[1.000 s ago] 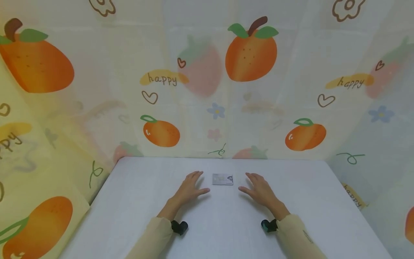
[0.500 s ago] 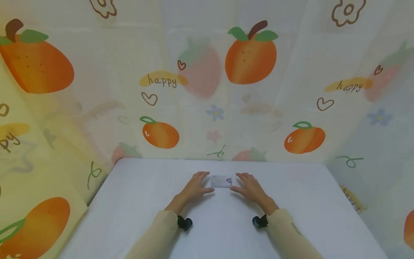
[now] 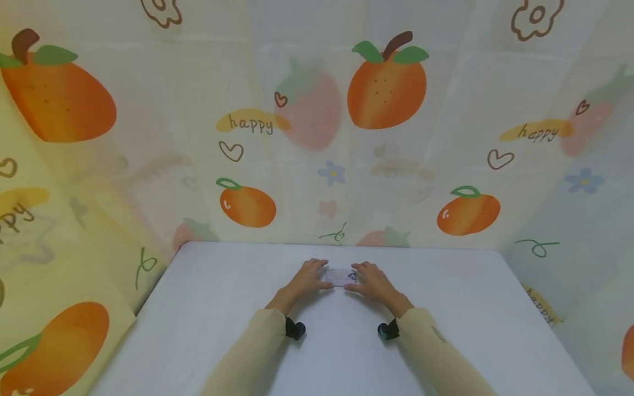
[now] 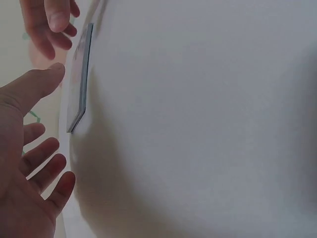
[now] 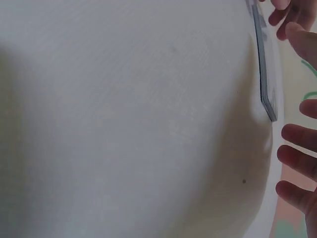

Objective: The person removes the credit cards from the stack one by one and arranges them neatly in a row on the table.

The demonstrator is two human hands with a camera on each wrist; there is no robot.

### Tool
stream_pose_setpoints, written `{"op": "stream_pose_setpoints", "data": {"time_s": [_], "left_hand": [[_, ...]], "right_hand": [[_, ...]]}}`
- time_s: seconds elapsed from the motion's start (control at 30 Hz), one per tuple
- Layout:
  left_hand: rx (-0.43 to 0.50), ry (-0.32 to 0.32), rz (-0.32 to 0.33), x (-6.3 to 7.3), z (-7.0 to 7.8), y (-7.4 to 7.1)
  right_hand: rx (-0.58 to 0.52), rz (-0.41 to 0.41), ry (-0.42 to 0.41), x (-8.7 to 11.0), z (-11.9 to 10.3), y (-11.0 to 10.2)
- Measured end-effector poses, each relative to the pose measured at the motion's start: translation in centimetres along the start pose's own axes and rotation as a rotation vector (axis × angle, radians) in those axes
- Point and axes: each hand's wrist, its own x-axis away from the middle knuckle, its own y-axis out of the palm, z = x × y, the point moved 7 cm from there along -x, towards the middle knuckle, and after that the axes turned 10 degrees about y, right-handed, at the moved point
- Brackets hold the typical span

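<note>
A small, flat rectangular stack [image 3: 339, 277] lies on the white table, pale on top with a dark figure printed near its right end. Its side shows several thin layers in the left wrist view, like a stack of cards [image 4: 79, 79]. My left hand [image 3: 308, 279] is at the stack's left end, thumb on the near side and fingers on the far side. Mirroring it, my right hand [image 3: 373, 283] is at the right end. Fingers of both hands are spread and slightly bent. Whether any fingertip touches the stack, I cannot tell.
The white-covered table [image 3: 223, 286] ends at a back edge just beyond the hands. Behind it hangs a fruit-patterned curtain [image 3: 307, 192], continuing along the left and right sides. A small dark wrist device [image 3: 295, 329] sits at each sleeve cuff.
Both hands have moved inward from either side, closing in on the ends of the stack. The stack stays in place on the table.
</note>
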Motion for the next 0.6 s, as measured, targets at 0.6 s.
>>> {"op": "stream_pose_setpoints", "data": {"time_s": [0.6], "left_hand": [[-0.165,0.035,-0.037,-1.0,0.0,0.9]], "right_hand": [[0.1,-0.106,0.032,-2.0,-0.5,0.6]]}}
